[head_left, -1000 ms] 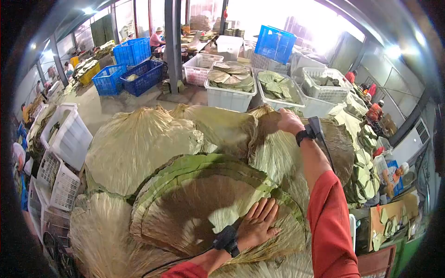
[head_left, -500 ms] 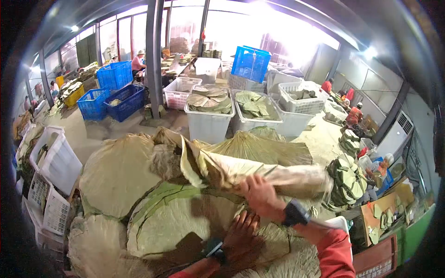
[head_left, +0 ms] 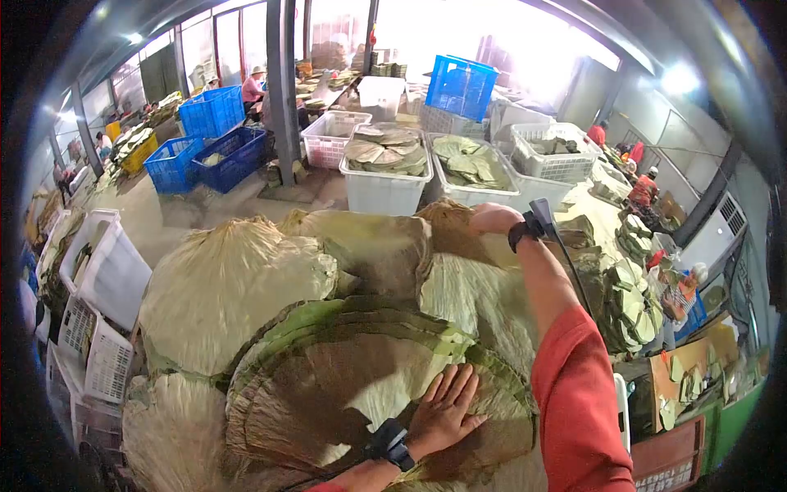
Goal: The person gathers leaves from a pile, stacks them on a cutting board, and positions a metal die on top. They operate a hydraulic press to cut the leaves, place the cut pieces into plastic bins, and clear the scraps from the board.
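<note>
My left hand lies flat with its fingers spread on the round stack of large dried leaves at the lower middle. My right hand reaches forward to the far side of the leaf piles, at a brown folded leaf; its fingers are hidden, so its grip cannot be made out. To the left, another pile of pale leaves spreads out. Greenish leaves hang in folds below my right forearm.
White bins of leaves stand beyond the piles, with blue crates at the back left. White crates are stacked at the left. A dark post rises behind. People sit at the right and back.
My right hand has moved forward and up, and the folded leaf now lies open over the far piles. My left hand has spread out on the round stack. The view has shifted slightly.
</note>
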`<state>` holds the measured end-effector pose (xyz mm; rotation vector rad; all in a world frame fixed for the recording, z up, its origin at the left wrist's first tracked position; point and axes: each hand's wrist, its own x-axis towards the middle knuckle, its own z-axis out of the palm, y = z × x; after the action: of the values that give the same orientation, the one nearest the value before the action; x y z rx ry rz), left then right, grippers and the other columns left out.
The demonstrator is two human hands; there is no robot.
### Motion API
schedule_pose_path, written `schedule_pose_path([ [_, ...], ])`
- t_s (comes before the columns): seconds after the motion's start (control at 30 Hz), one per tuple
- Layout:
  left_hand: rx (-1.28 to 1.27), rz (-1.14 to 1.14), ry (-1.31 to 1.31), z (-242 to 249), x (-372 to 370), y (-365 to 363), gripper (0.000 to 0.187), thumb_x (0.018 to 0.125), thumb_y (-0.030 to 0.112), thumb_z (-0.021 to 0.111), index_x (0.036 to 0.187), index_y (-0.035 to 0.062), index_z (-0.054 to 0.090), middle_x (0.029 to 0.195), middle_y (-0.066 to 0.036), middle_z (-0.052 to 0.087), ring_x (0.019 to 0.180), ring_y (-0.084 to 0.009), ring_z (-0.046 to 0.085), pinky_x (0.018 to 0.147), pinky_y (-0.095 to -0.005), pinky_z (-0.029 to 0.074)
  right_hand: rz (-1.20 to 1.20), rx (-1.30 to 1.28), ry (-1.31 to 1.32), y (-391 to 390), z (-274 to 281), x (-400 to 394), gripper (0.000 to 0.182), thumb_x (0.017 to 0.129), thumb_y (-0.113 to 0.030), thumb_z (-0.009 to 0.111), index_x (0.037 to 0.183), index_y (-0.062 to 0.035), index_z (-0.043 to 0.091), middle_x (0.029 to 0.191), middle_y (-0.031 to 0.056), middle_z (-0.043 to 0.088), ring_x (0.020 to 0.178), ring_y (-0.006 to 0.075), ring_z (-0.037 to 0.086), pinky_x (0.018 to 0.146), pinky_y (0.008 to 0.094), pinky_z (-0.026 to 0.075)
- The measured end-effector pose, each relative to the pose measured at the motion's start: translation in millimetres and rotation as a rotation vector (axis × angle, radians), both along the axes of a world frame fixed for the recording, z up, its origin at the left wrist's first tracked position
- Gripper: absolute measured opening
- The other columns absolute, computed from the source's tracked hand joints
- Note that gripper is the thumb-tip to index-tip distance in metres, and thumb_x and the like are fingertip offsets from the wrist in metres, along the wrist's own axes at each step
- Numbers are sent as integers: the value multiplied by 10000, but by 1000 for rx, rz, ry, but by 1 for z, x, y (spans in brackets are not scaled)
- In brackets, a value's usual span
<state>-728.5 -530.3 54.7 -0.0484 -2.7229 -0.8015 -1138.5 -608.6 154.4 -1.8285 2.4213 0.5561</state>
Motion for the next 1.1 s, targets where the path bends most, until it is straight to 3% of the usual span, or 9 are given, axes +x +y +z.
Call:
schedule_pose_path([
  [0.13, 58, -15, 21, 3, 0, -1, 724, 862, 446, 529, 1390, 17, 281, 1461, -167, 246, 1354, -348, 212, 1098, -462, 163, -487, -328, -379, 17, 30, 52, 244, 737, -222, 618, 896, -37, 602, 856, 168, 586, 859, 270, 582, 738, 390, 474],
  [0.23, 90, -19, 21, 2, -2, -1, 711, 841, 421, 558, 1361, 3, 312, 1444, -179, 269, 1336, -369, 232, 1088, -478, 184, -249, -710, -87, 48, 20, 80, 328, 748, -234, 618, 977, -17, 527, 968, 196, 541, 858, 296, 575, 720, 403, 485],
  [0.47, -69, -5, 48, -9, -1, 5, 677, 866, 477, 481, 1318, -8, 343, 1337, -217, 377, 1245, -389, 342, 1046, -526, 232, 23, -603, 1, 115, 17, 280, 293, 854, -164, 479, 1108, -24, 440, 967, 146, 492, 904, 307, 508, 747, 410, 458],
  [0.63, -140, 4, 161, -10, 3, 2, 655, 899, 455, 452, 1366, 18, 314, 1406, -195, 311, 1324, -380, 253, 1080, -500, 189, -309, -518, -186, 95, 35, 263, 576, 815, -122, 475, 1342, 12, 286, 1023, 211, 519, 954, 349, 498, 785, 457, 445],
  [0.7, -162, -29, 129, -8, 4, 1, 657, 904, 446, 458, 1379, 21, 301, 1421, -190, 296, 1333, -381, 234, 1084, -497, 179, -298, -485, -117, 81, 45, 224, 383, 802, -147, 480, 1156, -7, 441, 947, 211, 556, 826, 341, 576, 675, 457, 488],
  [0.8, -54, -18, 44, 4, 2, -1, 664, 908, 438, 470, 1392, 23, 285, 1444, -180, 267, 1347, -374, 206, 1089, -491, 166, -66, -684, 10, 74, 75, 144, 91, 746, -92, 536, 658, -86, 555, 636, 36, 550, 605, 231, 561, 554, 353, 485],
  [0.97, -7, -13, -47, -13, -8, -5, 693, 861, 436, 529, 1382, 31, 318, 1457, -177, 250, 1340, -366, 222, 1091, -482, 178, -283, -1009, -362, 184, 159, 86, 170, 751, -158, 614, 852, -24, 638, 784, 114, 635, 789, 246, 620, 734, 387, 501],
  [1.07, -169, -35, 95, -76, -22, -16, 694, 835, 432, 552, 1362, 25, 357, 1448, -186, 269, 1339, -372, 224, 1100, -464, 168, -314, -1248, -854, 299, 230, 131, 303, 801, -83, 607, 1087, 10, 569, 948, 19, 597, 837, 99, 559, 734, 259, 463],
  [1.1, -95, -46, 96, -77, -27, -18, 697, 831, 430, 558, 1360, 24, 358, 1449, -186, 267, 1342, -375, 216, 1102, -462, 166, -296, -1226, -556, 349, 227, 154, 269, 832, -89, 576, 1083, 5, 568, 979, 31, 599, 876, 120, 567, 763, 260, 467],
])
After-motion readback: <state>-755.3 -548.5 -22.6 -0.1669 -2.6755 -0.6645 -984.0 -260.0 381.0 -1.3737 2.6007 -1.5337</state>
